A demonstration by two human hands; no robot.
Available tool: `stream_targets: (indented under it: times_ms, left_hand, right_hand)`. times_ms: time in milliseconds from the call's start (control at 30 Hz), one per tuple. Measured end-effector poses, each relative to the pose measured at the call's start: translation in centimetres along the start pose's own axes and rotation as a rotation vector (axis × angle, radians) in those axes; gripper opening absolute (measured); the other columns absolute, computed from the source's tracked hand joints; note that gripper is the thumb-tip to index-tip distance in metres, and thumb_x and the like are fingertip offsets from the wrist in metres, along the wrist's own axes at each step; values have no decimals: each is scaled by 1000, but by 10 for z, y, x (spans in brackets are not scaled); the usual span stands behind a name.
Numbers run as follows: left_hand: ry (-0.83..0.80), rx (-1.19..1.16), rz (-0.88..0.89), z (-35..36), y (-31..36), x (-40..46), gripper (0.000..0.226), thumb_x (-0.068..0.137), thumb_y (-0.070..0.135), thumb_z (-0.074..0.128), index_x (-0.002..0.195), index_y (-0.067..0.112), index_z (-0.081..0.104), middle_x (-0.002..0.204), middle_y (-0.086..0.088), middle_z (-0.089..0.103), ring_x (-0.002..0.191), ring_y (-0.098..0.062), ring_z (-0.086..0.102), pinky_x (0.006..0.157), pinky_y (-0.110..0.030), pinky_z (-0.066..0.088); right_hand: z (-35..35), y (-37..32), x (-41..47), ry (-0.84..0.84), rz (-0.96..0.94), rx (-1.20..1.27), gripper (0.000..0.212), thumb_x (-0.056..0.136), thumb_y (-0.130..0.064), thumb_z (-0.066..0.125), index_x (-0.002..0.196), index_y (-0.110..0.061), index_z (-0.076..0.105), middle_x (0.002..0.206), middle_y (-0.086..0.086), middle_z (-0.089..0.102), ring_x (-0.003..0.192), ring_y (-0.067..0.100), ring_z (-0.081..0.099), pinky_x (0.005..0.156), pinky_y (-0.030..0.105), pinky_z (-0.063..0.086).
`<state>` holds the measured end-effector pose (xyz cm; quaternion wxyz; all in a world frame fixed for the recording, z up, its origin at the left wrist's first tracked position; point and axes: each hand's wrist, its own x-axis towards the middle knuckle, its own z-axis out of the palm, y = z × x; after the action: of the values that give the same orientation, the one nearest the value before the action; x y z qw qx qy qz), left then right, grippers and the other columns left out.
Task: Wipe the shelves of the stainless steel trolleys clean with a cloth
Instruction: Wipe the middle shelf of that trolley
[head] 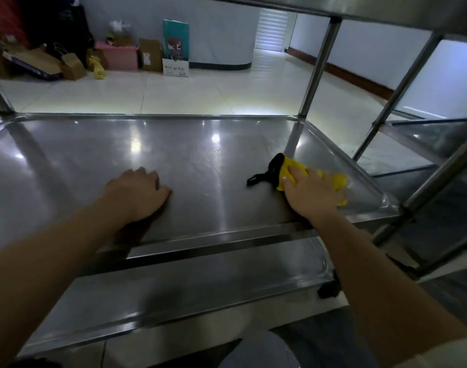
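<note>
A stainless steel trolley fills the view, and its middle shelf (195,152) lies in front of me with a raised rim. My right hand (310,192) presses flat on a yellow cloth (333,179) with a black edge and strap, near the shelf's right rim. My left hand (139,193) rests on the shelf left of centre, fingers curled under, holding nothing. The lower shelf (200,282) shows beneath the front rail. The underside of the top shelf (386,9) crosses the upper right.
A second steel trolley (434,144) stands close on the right, its posts slanting across. Upright posts (320,67) rise at the far corners. Cardboard boxes, paper bags and a pink bin (119,55) line the far wall on the tiled floor.
</note>
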<state>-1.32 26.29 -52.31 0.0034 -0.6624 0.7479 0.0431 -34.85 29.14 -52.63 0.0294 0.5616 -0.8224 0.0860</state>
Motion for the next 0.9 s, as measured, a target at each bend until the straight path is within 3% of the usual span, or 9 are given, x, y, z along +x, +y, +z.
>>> stream_targets:
  times_ms: [67,167,300,367,500,733,833,900]
  left_hand:
    - [29,-18,66,7,40,-1,48,93,59,28,113,21,50,127,-12,49,119,-33,45,101,-48,37]
    - [66,17,29,22,89,-3,64,95,59,20,145,21,29,155,-15,24,140,-41,21,112,-51,18]
    - [140,9,11,33,83,0,69,90,63,13,149,28,22,158,-11,18,142,-43,14,115,-53,13]
    - [148,7,25,35,80,1,69,90,63,13,149,28,23,158,-11,19,142,-43,14,116,-53,13]
    - [167,-25,19,35,82,3,72,87,66,13,148,29,24,158,-10,20,142,-41,14,116,-52,10]
    - [181,-32,4,36,87,12,76,84,68,13,148,30,26,157,-7,23,143,-38,15,117,-52,12]
    - [181,-22,13,35,92,16,74,86,67,15,148,29,26,157,-8,24,143,-38,16,117,-52,13]
    - [176,-17,8,34,92,17,74,87,67,14,148,29,25,157,-8,24,143,-39,15,117,-52,13]
  right_hand:
    - [2,-29,-5,-8,-16,17,45,93,-55,23,132,-39,38,143,6,40,131,38,30,97,66,25]
    - [13,-63,-12,5,-239,20,47,91,-60,26,134,-43,36,146,1,37,133,36,27,98,66,20]
    - [19,-66,14,-99,-487,79,53,87,-70,23,138,-56,24,155,-11,24,142,27,16,104,63,11]
    - [18,-55,35,-117,-551,76,54,86,-72,21,138,-59,22,155,-12,23,143,23,16,105,61,14]
    - [17,-29,86,-125,-466,7,58,86,-73,16,141,-55,16,153,-12,28,140,24,25,105,56,27]
    - [8,92,126,-25,-118,-149,62,88,-69,13,144,-44,26,147,7,41,128,37,42,103,57,32]
    - [-1,92,111,-87,-48,-100,70,81,-77,14,143,-45,24,148,10,37,130,38,38,103,60,30]
    - [-10,83,90,-86,-115,-106,77,76,-79,12,141,-41,29,145,12,41,129,39,40,104,58,29]
